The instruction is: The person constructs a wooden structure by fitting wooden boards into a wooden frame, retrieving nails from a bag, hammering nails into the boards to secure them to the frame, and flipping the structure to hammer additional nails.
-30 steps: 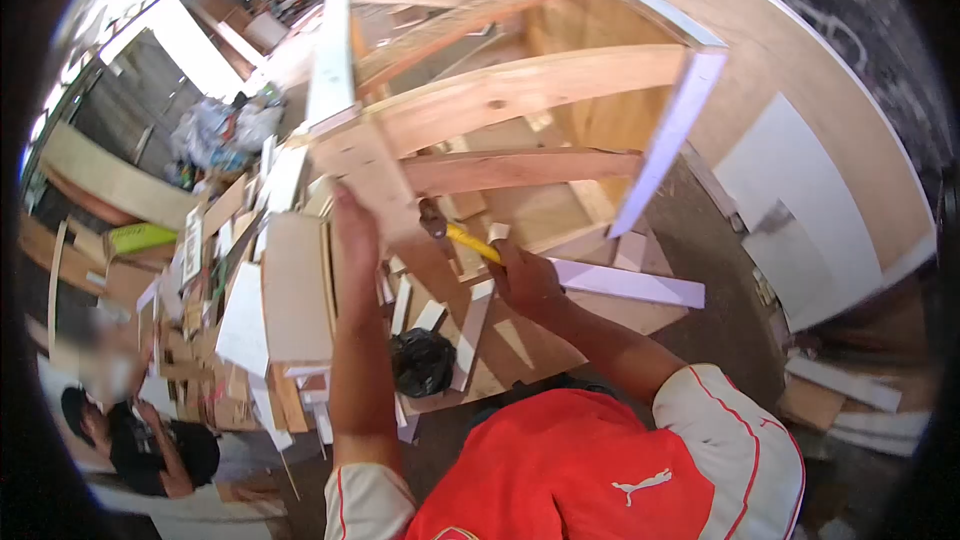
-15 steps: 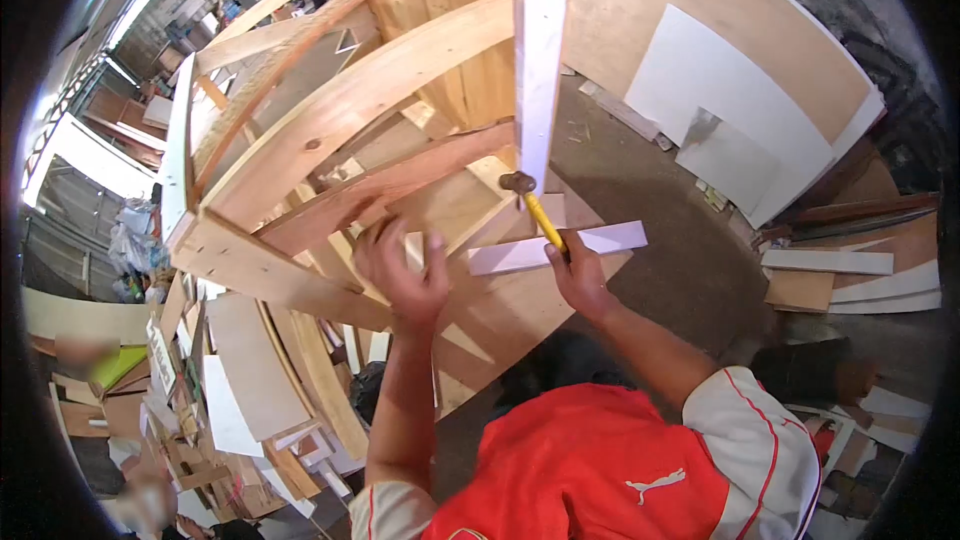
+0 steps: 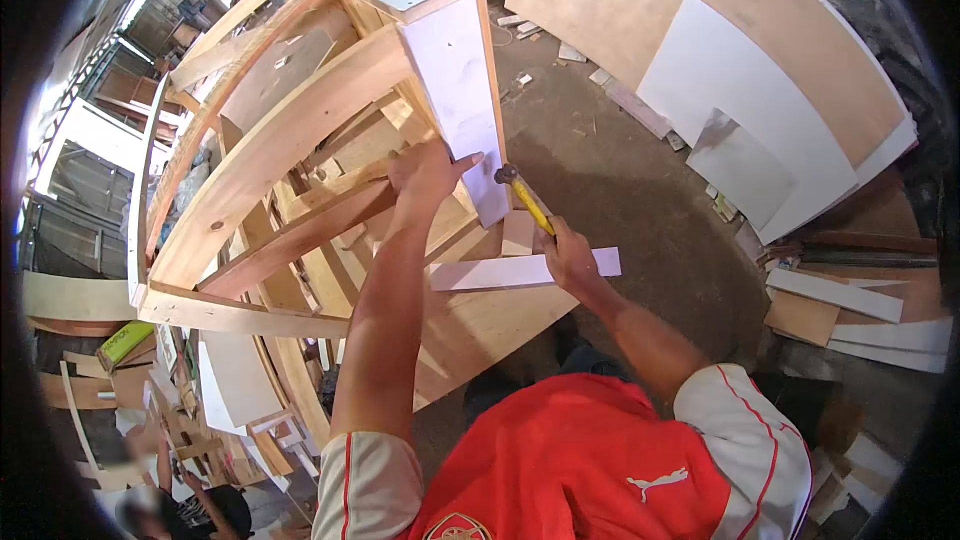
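My right hand [image 3: 571, 258] is closed round the yellow handle of a hammer [image 3: 535, 208]. The hammer's dark head lies close to the lower edge of a white-faced upright board [image 3: 462, 100] on a wooden frame [image 3: 300, 130]. At the inner side of that upright, my left hand [image 3: 424, 178] grips the frame where a reddish cross plank [image 3: 310, 232] meets it. Its thumb lies across the white face, while the other fingers are partly hidden. Below both hands, a loose white strip [image 3: 490, 272] rests on a plywood sheet [image 3: 480, 335].
Large panels [image 3: 600, 0] lean at the back right, with a white sheet [image 3: 690, 80] against them. Cut boards [image 3: 835, 295] lie stacked on the right. Offcuts [image 3: 200, 440] crowd the lower left, where another person [image 3: 200, 510] sits.
My left hand has moved from in front of the frame onto the upright's joint. The view has shifted, bringing the frame further left. The hammer stays in my right hand near the upright.
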### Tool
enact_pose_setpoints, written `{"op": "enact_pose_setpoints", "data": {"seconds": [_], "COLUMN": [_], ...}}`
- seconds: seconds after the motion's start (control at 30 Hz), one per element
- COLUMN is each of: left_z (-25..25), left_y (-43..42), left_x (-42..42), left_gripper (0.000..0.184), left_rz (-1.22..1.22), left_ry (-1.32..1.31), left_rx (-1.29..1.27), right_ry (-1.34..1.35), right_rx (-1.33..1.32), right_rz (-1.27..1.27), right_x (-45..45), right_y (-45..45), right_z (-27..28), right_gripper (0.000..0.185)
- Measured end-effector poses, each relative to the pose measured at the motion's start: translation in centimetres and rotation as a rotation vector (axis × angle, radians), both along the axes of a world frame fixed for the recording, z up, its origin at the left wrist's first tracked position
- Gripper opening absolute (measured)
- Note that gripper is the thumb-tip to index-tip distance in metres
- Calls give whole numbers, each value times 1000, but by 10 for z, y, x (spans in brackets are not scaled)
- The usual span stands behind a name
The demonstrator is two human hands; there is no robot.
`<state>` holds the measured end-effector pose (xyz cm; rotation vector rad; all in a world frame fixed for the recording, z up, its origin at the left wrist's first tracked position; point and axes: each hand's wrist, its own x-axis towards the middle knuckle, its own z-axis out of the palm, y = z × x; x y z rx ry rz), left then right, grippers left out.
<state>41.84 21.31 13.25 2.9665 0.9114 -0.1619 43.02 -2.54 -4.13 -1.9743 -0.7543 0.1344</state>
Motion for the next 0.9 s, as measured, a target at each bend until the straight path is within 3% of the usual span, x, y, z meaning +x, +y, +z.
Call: {"op": "enact_pose_setpoints", "data": {"seconds": [0.03, 0.1, 0.23, 0.43, 0.63, 0.73, 0.83, 0.9], "left_z": [-3, -7, -5, -10, -10, -4, 0, 3], "left_y": [0, 0, 6, 20, 19, 14, 16, 13], "left_x": [0, -3, -5, -12, -8, -8, -9, -8], "left_gripper": [62, 58, 47, 39, 35, 35, 37, 36], "left_rz": [-8, -19, -41, -122, -58, -61, -74, -89], "left_ry": [-2, -8, -1, -8, 6, -2, -26, 22], "left_rx": [43, 128, 66, -14, -29, -24, -32, -97], "right_ry": [-95, 56, 110, 6, -51, 64, 208, 137], "right_rx": [23, -4, -38, 124, 82, -279, -213, -193], "right_rz": [2, 69, 142, 125, 86, 141, 169, 132], "right_x": [4, 11, 15, 12, 17, 21, 14, 14], "right_y": [2, -1, -9, -8, 2, 2, -15, -12], "right_z": [-4, 9, 56, 69, 40, -11, -17, -7], "right_gripper": [30, 32, 34, 37, 38, 35, 36, 36]}}
